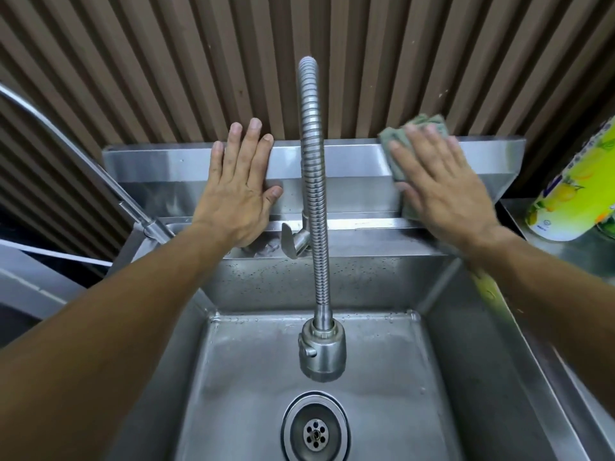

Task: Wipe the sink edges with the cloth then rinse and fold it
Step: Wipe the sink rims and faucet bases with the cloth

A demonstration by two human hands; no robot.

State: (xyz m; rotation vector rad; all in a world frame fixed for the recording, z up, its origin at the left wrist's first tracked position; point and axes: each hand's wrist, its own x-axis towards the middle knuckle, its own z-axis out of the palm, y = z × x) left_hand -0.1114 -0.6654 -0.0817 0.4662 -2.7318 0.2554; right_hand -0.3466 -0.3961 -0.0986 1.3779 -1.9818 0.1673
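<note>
The right hand is laid flat, fingers straight and spread, on the grey-green cloth, which is pressed against the upright back panel of the sink, far right of the faucet; nothing is gripped, the cloth being pinned under the palm only. The left hand is likewise released, its straight fingers rested against the same panel to the left of the faucet, apparently as a brace. The cloth is bunched in folds, with its far edge seen above the fingertips at the panel's top lip. The wiping step is judged to be in hand, with only the back edge attended to so far. For the next move, a steady sideways sweep along the ledge is called for, and the faucet base and its lever must be passed around. Below, the drain is seen in the near basin, and 1 green-and-yellow printed package stands at the right.
</note>
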